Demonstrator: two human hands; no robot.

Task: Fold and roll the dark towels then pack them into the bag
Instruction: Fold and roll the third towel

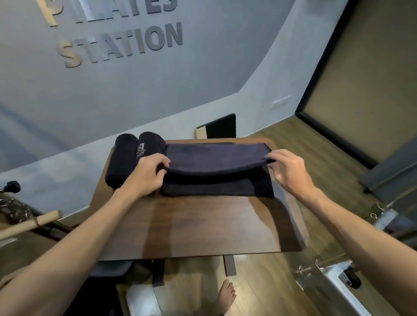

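Pinching the left end of the dark towel (214, 157), the left hand (146, 174) has its grip clamped on the folded upper layer, and the right hand (289, 169) pinches the right end the same way. Between them the lifted fold sags slightly above the lower layer, which lies flat on the wooden worktop (201, 226) at the centre of the frame. Just left of the left hand, two rolled towels (132, 157) lie side by side, touching. A bare foot (226, 295) shows on the floor at lower centre.

The top row of wall lettering (112, 5) is cut off by the upper edge.
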